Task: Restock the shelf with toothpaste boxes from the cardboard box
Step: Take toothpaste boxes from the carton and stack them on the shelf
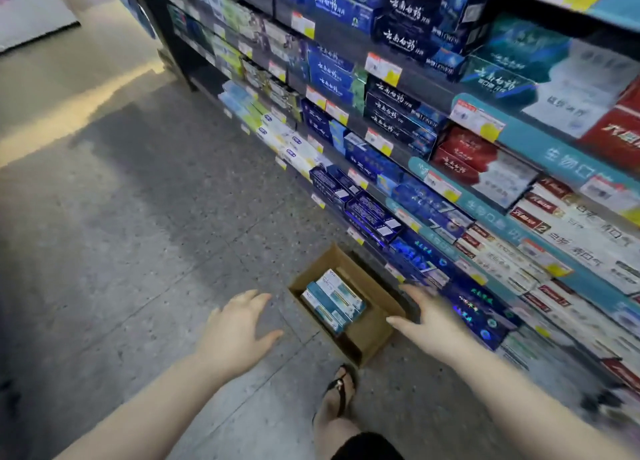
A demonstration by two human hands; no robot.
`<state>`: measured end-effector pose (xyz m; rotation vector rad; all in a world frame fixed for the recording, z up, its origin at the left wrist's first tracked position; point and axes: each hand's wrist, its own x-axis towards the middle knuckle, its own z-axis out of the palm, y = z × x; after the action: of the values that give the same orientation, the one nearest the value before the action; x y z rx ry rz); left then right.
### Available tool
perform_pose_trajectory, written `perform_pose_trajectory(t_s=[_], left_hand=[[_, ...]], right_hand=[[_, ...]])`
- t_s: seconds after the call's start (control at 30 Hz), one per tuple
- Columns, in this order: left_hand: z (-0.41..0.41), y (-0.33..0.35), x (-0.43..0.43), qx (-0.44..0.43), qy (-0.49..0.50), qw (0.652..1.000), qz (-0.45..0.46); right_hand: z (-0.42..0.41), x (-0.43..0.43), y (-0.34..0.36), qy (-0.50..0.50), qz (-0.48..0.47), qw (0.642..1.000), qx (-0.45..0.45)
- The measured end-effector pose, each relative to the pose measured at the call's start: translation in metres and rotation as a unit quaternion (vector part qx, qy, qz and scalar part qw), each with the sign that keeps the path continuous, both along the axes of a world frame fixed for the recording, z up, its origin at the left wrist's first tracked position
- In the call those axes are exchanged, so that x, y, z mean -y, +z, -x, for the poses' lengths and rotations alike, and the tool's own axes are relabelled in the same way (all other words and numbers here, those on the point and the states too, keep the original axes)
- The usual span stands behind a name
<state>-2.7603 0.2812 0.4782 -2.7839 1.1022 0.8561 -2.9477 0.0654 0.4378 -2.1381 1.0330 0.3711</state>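
While neither hand holds anything, the left hand (239, 328) and the right hand (431, 321) both hang open above the floor (138, 234), fingers spread and nearly straight, palms turned down; they flank the cardboard box (367, 338), which stands on the floor at the foot of the shelf (561, 155).

From the left hand the toothpaste boxes (334, 300) lie at about three o'clock; from the right hand, at about nine o'clock; the right looks the nearer, its thumb overlapping the carton's rim in this view, while a strip of floor separates the left hand from the carton's wall; how high either hand hovers above the carton I cannot tell.

The carton's long axis runs roughly from ten o'clock to four o'clock, and the packs inside seem to lie the same way, flat and side by side, crowded toward the ten o'clock end, with bare cardboard showing at the other; a reach from above along that line would likely suit them.

The carton is plain brown card, open-topped, matte; the packs are slim rectangular cartons, teal and white, smooth-faced with crisp edges, probably light and easy to pinch by their long sides; the shelf is dark, tiered, edged with teal strips and yellow-and-white price tags, filled with glossy blue, red and white packs; the floor is grey speckled stone; a foot in a black sandal (341, 388) stands at six o'clock from the carton.
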Motion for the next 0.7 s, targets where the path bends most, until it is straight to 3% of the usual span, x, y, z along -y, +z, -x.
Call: perform_pose_trajectory(t_s=[0.27,0.43,0.53,0.7], left_hand=[[-0.059,-0.078,0.077,-0.098,-0.053,0.993,-0.049],[-0.071,-0.147,0.122,-0.146,-0.084,0.981,-0.097],[-0.079,-0.193,0.149,-0.158,-0.118,0.978,-0.073],[-0.106,-0.274,0.174,-0.192,-0.163,0.966,-0.063]], right_hand=[[-0.048,0.041,-0.057,-0.027,-0.019,0.997,-0.065],[-0.038,0.056,-0.141,-0.068,-0.049,0.994,-0.069],[-0.041,0.058,-0.175,-0.155,-0.069,0.984,-0.061],[-0.057,0.061,-0.246,-0.189,-0.064,0.976,-0.091]])
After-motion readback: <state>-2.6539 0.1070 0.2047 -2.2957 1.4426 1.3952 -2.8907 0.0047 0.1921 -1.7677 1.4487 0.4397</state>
